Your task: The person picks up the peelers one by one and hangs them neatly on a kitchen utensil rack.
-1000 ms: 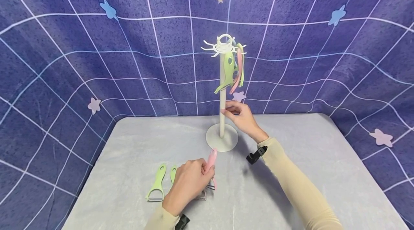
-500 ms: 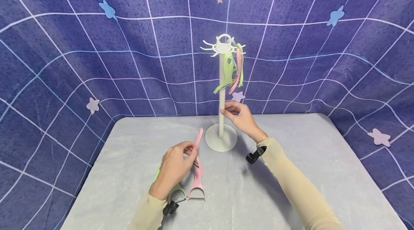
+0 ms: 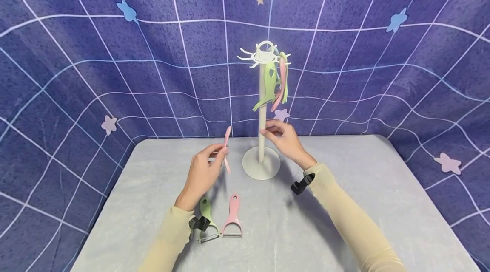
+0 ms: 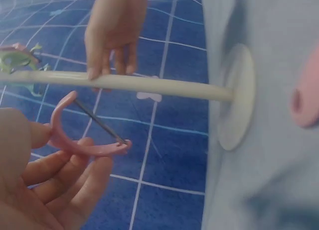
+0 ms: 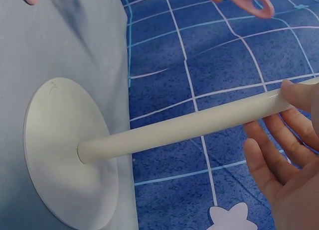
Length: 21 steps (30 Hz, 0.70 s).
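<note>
Carry the pink peeler (image 3: 227, 142) hole end up, blade end down — probably the right attitude for hanging by the hole. Pinch between thumb and fingers of the left hand (image 3: 204, 172), near the U-shaped blade end, with the hole end left free. Turn the handle to present the hole squarely to a hook tip. Favour the bare hooks (image 3: 243, 57) at the top left, judged easiest to reach from here. Seat the hole well past the tip before letting go. Avoid knocking the hanging green peeler (image 3: 270, 80) and hanging pink peeler (image 3: 283, 77).

Steady the pole (image 3: 262, 119) with the right hand (image 3: 285, 138), pinching lightly from the right, below the hanging pieces — excess side force could lift the round base (image 3: 250, 170).

Location of the held peeler: above the surface (image 3: 363, 170), just left of the pole, not touching it, between the two hands and gripped by the left alone.

Lying nearer the body on the surface: a green peeler (image 3: 205, 208), partly hidden by the left wrist camera (image 3: 200, 223), and a second pink peeler (image 3: 234, 210) just beside it.
</note>
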### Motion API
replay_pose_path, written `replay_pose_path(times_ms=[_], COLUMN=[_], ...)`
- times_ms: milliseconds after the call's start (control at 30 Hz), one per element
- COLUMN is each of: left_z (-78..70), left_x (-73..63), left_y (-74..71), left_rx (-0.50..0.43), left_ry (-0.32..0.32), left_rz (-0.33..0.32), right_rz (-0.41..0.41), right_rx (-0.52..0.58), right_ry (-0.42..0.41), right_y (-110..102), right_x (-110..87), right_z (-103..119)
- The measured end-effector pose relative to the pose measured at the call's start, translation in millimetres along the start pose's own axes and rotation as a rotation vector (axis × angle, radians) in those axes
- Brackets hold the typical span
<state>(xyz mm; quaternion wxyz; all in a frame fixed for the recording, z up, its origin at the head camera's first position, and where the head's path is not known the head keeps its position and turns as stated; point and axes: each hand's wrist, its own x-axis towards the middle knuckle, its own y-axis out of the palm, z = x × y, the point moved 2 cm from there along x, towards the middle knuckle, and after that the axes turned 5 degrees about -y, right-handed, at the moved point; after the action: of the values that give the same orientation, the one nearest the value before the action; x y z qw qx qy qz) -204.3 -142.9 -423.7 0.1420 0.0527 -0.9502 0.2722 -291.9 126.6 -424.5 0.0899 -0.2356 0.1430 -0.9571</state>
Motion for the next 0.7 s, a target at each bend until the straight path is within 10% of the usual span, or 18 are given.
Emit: replay_pose_path(times_ms=[267,700], left_z=[-18.2,-46.3], left_x=[35.7,90.8], left_y=[0.3,9.8], left_rx=[-0.234,-0.356], left_ry=[0.052,0.156], left_rz=[0.021,0.028], right_rz=[-0.009,-0.006], right_rx=[-0.017,-0.008], right_ry=[0.006,-0.014], right_y=[-1,0], right_x=[-2.0,-1.5], right_z=[-1,0])
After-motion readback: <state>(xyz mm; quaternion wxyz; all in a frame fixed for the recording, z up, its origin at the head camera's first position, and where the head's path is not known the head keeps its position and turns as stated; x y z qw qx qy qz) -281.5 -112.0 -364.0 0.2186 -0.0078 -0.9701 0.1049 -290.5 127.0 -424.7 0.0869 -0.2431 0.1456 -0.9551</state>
